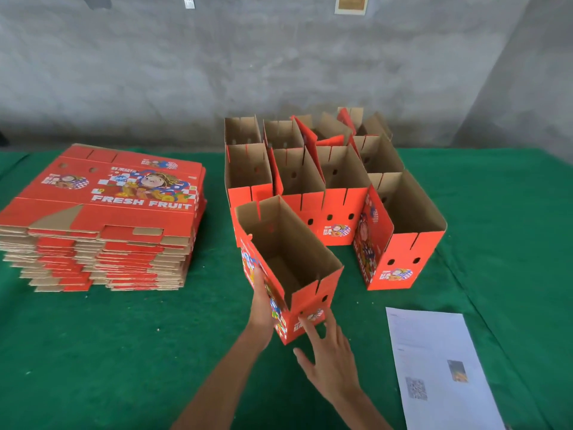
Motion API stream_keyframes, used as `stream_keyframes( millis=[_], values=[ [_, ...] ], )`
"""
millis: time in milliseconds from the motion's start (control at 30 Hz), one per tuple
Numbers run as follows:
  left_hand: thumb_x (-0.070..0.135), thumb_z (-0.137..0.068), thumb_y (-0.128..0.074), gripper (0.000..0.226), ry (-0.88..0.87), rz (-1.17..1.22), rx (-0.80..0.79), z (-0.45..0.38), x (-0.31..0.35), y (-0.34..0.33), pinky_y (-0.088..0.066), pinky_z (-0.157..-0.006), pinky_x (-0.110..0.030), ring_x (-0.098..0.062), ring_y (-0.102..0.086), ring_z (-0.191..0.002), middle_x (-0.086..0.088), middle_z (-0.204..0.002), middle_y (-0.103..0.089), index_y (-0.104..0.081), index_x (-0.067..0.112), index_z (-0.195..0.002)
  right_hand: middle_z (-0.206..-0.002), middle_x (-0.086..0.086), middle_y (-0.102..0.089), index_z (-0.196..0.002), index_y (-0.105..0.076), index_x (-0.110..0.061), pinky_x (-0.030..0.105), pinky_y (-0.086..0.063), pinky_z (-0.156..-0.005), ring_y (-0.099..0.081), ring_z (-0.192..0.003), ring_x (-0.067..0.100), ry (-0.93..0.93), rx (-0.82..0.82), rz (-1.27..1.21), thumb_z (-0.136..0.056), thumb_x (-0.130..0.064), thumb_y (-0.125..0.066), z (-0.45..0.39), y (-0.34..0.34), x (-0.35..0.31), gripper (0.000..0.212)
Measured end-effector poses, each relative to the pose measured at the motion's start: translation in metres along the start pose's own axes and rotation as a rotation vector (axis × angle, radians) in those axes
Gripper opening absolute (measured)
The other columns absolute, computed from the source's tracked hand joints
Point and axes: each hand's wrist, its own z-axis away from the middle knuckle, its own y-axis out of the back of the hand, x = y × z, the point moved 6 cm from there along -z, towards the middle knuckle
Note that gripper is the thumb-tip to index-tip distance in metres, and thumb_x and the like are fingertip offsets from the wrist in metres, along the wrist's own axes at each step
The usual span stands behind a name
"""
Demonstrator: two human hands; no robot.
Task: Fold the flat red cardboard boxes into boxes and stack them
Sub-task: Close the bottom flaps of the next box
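Your left hand (259,301) lies flat on the box (290,268), right hand (330,358) fingers spread, touching its end; it looks light and bendy, so hold both sides.

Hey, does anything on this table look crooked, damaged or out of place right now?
Mostly tidy. In the back row of folded boxes, one box leans at an angle with a red flap sticking out, unlike its upright neighbours. The flat stack is slightly fanned at its edges. Nothing looks spilled or torn.
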Motion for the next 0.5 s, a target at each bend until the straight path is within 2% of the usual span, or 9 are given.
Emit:
stream_keyframes(
  millis=[133, 267, 333, 400, 467, 500],
  values=[
    [0.098, -0.071, -0.044, 0.112, -0.101, -0.028, 0.001, -0.001, 0.009, -0.012, -0.028, -0.123, -0.057, -0.028, -0.042, -0.147, -0.002, -0.160, -0.043, -0.031, 0.032, -0.161, -0.167, 0.013, -0.011, -0.155, -0.017, -0.050, 0.038, -0.052, -0.104, -0.054, -0.130, 0.025, 0.027, -0.078, -0.013, -0.095, -0.058, -0.054, -0.014, -0.004, 0.020, 0.071],
    [0.095, -0.080, -0.035, 0.101, -0.085, -0.031, 0.015, 0.001, 0.006, -0.013, -0.030, -0.121, -0.060, -0.031, -0.041, -0.147, -0.004, -0.161, -0.041, -0.028, 0.036, -0.161, -0.167, 0.017, -0.005, -0.154, -0.014, -0.049, 0.039, -0.050, -0.107, -0.054, -0.133, 0.028, 0.078, -0.126, -0.010, -0.097, -0.058, -0.052, -0.024, -0.007, 0.018, 0.069],
    [0.090, -0.084, -0.028, 0.094, -0.044, -0.013, 0.003, 0.005, 0.000, -0.016, -0.034, -0.120, -0.059, -0.031, -0.048, -0.142, -0.005, -0.156, -0.049, -0.035, 0.033, -0.159, -0.164, 0.016, -0.012, -0.152, -0.022, -0.049, 0.038, -0.049, -0.109, -0.052, -0.134, 0.028, 0.090, -0.113, -0.032, -0.096, -0.056, -0.054, -0.025, 0.000, 0.013, 0.065],
    [0.089, -0.087, -0.023, 0.089, -0.018, -0.013, -0.033, 0.016, -0.009, -0.017, -0.043, -0.114, -0.057, -0.026, -0.061, -0.130, -0.002, -0.142, -0.064, -0.051, 0.033, -0.150, -0.156, 0.012, -0.025, -0.144, -0.035, -0.048, 0.036, -0.051, -0.107, -0.053, -0.129, 0.025, 0.105, -0.082, -0.047, -0.096, -0.053, -0.054, -0.014, 0.008, 0.005, 0.052],
    [0.095, -0.083, -0.021, 0.084, 0.012, -0.049, -0.072, 0.029, -0.025, -0.013, -0.054, -0.101, -0.051, -0.013, -0.070, -0.116, 0.010, -0.128, -0.072, -0.064, 0.045, -0.135, -0.151, 0.014, -0.033, -0.134, -0.046, -0.047, 0.035, -0.052, -0.102, -0.057, -0.122, 0.025, 0.094, -0.062, -0.054, -0.094, -0.050, -0.054, 0.014, 0.011, 0.001, 0.041],
    [0.098, -0.080, -0.023, 0.078, 0.024, -0.083, -0.093, 0.035, -0.037, -0.009, -0.059, -0.093, -0.048, -0.005, -0.070, -0.112, 0.017, -0.124, -0.072, -0.065, 0.055, -0.129, -0.150, 0.017, -0.037, -0.131, -0.050, -0.046, 0.035, -0.054, -0.099, -0.059, -0.118, 0.026, 0.071, -0.058, -0.058, -0.092, -0.050, -0.056, 0.031, 0.010, 0.000, 0.039]
  ],
)
